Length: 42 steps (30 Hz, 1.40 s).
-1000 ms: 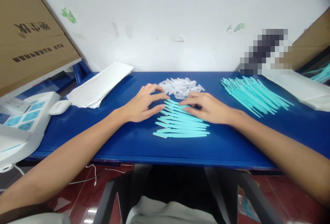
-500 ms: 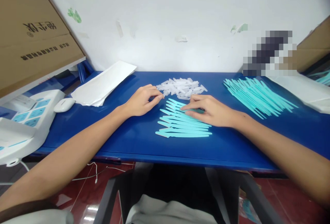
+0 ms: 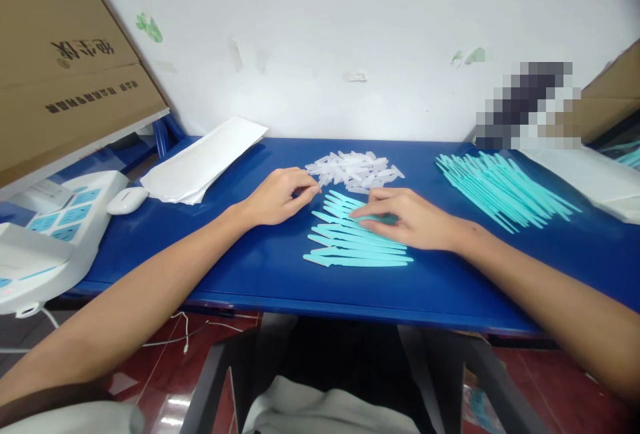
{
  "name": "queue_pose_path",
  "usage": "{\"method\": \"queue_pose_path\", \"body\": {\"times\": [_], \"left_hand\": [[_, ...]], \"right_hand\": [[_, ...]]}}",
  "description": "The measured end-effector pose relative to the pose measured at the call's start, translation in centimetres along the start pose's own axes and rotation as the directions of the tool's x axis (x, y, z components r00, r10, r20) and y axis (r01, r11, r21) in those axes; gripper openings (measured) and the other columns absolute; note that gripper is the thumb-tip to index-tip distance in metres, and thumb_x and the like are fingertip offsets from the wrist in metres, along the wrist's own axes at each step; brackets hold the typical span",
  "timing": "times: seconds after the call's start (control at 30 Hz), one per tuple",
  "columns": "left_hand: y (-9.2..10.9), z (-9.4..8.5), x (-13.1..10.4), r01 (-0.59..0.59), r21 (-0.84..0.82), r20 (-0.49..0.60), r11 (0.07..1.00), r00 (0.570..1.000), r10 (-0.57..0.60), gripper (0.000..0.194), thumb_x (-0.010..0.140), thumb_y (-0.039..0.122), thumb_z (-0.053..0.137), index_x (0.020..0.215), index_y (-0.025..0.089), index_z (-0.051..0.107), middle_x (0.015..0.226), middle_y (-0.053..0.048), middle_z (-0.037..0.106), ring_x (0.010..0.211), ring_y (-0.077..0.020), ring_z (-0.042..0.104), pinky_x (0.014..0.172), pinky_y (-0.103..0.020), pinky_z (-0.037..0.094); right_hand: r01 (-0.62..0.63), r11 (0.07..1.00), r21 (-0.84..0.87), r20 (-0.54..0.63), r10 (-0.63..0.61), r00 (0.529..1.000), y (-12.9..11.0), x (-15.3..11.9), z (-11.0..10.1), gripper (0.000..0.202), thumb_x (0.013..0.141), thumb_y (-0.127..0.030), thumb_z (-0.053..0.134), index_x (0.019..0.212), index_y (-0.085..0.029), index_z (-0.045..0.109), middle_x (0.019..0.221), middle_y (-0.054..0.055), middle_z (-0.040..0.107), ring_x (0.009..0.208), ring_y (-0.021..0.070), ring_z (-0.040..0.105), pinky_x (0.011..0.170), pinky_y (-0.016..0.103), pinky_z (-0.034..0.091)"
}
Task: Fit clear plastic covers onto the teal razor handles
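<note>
Several turquoise eyebrow razors lie in a fanned row on the blue table, their blade ends toward the left. My right hand rests over the upper part of this row, with thumb and forefinger stretched apart and fingertips touching the razors. My left hand lies just left of the row's top end, thumb and forefinger pinched together; whatever may be between the tips is too small to make out. Beyond both hands sits a loose heap of translucent white blade caps.
A second pile of turquoise razors lies at the right, beside a white sheet. At the left are white paper-like sheets, a white earbud case, a power strip and a large cardboard box. A wall closes the back.
The whole view has shifted slightly. Both hands stay almost in place, the right one settling a little lower over the razors.
</note>
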<state>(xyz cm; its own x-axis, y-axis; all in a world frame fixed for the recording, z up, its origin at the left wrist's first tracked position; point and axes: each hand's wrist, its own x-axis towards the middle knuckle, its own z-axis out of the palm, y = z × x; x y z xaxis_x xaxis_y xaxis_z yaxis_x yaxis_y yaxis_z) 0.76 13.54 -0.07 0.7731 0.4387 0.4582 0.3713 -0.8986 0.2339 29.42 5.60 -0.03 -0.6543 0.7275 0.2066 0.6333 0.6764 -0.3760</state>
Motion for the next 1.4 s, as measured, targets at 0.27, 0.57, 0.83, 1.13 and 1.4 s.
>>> {"method": "queue_pose_path", "body": {"times": [0.27, 0.57, 0.83, 1.13, 1.4], "left_hand": [[0.2, 0.0, 0.0, 0.035, 0.007, 0.043, 0.999, 0.998, -0.035, 0.037, 0.104, 0.034, 0.042, 0.093, 0.018, 0.073, 0.084, -0.005, 0.074, 0.077, -0.0181, 0.064, 0.072, -0.032, 0.047], [0.3, -0.1, 0.0, 0.037, 0.016, 0.058, 0.999, 0.998, -0.038, 0.036, 0.104, 0.034, 0.042, 0.093, 0.018, 0.073, 0.087, -0.004, 0.075, 0.077, -0.0181, 0.065, 0.073, -0.031, 0.046], [0.2, -0.1, 0.0, 0.035, 0.002, 0.066, 0.999, 0.997, -0.035, 0.037, 0.104, 0.033, 0.042, 0.094, 0.017, 0.073, 0.086, -0.005, 0.074, 0.077, -0.0184, 0.061, 0.075, -0.033, 0.046], [-0.7, 0.2, -0.4, 0.165, 0.085, -0.051, 0.983, 0.986, -0.161, 0.04, 0.104, 0.042, 0.043, 0.124, 0.019, 0.069, 0.115, -0.011, 0.06, 0.107, -0.0265, 0.053, 0.102, -0.046, 0.043], [-1.1, 0.3, -0.3, 0.218, 0.049, -0.05, 0.975, 0.975, -0.216, 0.04, 0.102, 0.041, 0.044, 0.122, 0.018, 0.07, 0.106, -0.009, 0.065, 0.095, -0.0232, 0.061, 0.09, -0.04, 0.049]], "right_hand": [[0.042, 0.999, 0.024, 0.041, -0.043, 0.998, -0.9, -0.1, -0.1, 0.037, 0.101, -0.045, 0.055, 0.119, -0.022, 0.078, 0.085, 0.006, 0.06, 0.071, 0.016, 0.054, 0.067, 0.03, 0.04], [0.034, 0.998, 0.045, 0.033, -0.035, 0.999, -1.0, 0.0, 0.0, 0.039, 0.1, -0.048, 0.058, 0.12, -0.021, 0.078, 0.087, 0.006, 0.064, 0.071, 0.016, 0.056, 0.068, 0.03, 0.041], [0.052, 0.998, 0.035, 0.025, -0.053, 0.998, -1.4, -0.1, 0.3, 0.045, 0.095, -0.054, 0.065, 0.123, -0.02, 0.077, 0.087, 0.005, 0.064, 0.07, 0.0147, 0.056, 0.068, 0.029, 0.042], [0.023, 1.0, -0.009, 0.036, -0.022, 0.999, -1.5, -0.2, 0.1, 0.067, 0.084, -0.066, 0.07, 0.131, -0.019, 0.072, 0.09, 0.006, 0.067, 0.07, 0.0166, 0.058, 0.066, 0.029, 0.043], [-0.057, 0.992, -0.117, -0.076, 0.048, 0.996, -1.7, 0.1, -0.5, 0.045, 0.101, -0.054, 0.051, 0.113, -0.019, 0.076, 0.081, 0.006, 0.07, 0.072, 0.0194, 0.06, 0.081, 0.038, 0.034]]}}
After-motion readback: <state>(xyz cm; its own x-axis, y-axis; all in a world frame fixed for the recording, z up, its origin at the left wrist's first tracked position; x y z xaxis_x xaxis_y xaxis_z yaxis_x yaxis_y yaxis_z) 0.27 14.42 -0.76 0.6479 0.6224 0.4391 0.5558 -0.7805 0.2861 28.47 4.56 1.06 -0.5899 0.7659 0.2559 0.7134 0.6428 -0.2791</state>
